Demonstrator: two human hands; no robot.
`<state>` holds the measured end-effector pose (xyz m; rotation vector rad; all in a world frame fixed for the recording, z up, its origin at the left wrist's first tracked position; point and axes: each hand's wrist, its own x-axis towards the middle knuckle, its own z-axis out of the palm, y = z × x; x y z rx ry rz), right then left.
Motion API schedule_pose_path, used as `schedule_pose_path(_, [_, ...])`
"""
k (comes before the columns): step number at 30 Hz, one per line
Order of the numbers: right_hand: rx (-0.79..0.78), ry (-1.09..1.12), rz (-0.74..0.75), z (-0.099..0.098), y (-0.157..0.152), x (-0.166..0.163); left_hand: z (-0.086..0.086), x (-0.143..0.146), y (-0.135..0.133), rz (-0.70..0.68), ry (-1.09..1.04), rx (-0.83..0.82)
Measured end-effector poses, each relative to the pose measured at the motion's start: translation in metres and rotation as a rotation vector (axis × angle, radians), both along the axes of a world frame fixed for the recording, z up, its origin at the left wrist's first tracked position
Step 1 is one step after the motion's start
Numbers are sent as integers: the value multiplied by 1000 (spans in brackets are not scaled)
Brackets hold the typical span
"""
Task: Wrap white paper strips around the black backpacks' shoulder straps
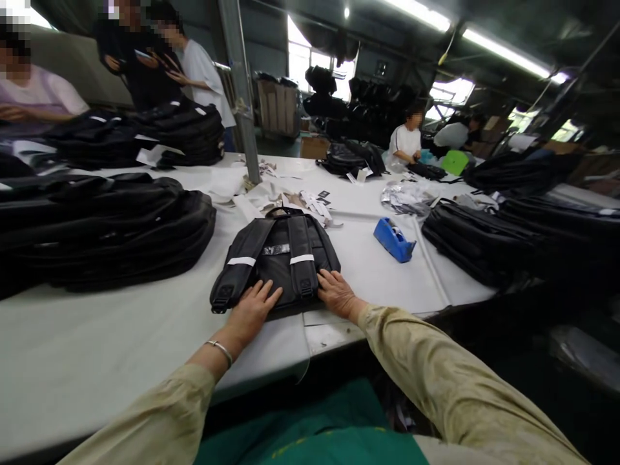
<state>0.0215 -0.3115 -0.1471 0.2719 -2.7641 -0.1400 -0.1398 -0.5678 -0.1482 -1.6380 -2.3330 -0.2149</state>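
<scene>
A black backpack (278, 265) lies on the white-covered table, its two shoulder straps facing up. White bands cross both straps, and a small clear wrapping shows between them. My left hand (252, 311) rests on the backpack's near edge beside the left strap, fingers stretched out. On the near right corner lies my right hand (336, 294), its fingers extended over the black fabric. A bracelet circles my left wrist. The underside of the backpack is hidden.
A blue tape dispenser (394, 239) stands right of the backpack. Stacked black bags (97, 232) fill the left side, and more black bags (477, 239) lie at right. Paper scraps (305, 203) and a metal post (242, 97) are beyond. Several people work around the table.
</scene>
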Motion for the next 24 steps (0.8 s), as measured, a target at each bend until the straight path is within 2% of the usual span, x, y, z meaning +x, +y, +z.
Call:
schedule_pose_path(4, [-101,-55,42,-10,5,8,-2,2,1,-1,-26,6])
schedule_pose_path(7, [-204,-56,47,-10,10,11,-4,2,-2,-3,-28,-8])
schedule_pose_path(11, [-453,72,94,-5,17,11,-11,-2,-10,-14,-16,-15])
schedule_pose_path(13, [-619,160,22,-4,17,8,-16,-4,-12,-26,17,1])
schedule_pose_path(16, [-789,230,-207,-1,11,-2,-24,-6,-15,-36,78,31])
schedule_pose_path(19, [-793,219,-453,5,1,-13,-28,-5,-18,-27,108,40])
schedule_pose_path(22, [-742,205,-509,7,-3,-20,-30,-1,-20,-17,108,20])
schedule_pose_path(24, [-762,233,-535,2,-1,-21,-31,4,-21,-6,101,10])
